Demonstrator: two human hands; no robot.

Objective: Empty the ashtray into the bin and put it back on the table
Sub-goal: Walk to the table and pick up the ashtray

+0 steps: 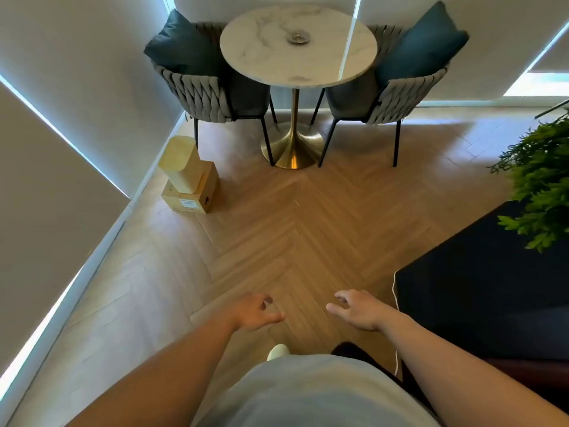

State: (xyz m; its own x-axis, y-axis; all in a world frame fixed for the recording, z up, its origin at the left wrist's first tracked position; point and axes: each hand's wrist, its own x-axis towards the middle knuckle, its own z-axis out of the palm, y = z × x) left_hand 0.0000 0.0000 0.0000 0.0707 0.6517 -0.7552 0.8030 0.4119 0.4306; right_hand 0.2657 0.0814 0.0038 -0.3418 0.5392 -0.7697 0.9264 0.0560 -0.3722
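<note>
The ashtray point(298, 37) sits near the centre of the round table point(261, 61), well apart from both hands. Left hand point(254, 312) and right hand point(358, 309) hang over the floor point(261, 229) — fingers loosely curled, holding nothing. The bin point(181, 164) stands by the wall, left of the table.

Two grey woven chairs flank the gold pedestal base point(292, 146), the left chair point(212, 97) and the right chair point(385, 100) each holding a dark teal cushion point(184, 47). Left of that base, near the wall, sits a cardboard box point(192, 195). Far right of it, a green plant point(542, 183) overhangs a dark sofa point(486, 288).
</note>
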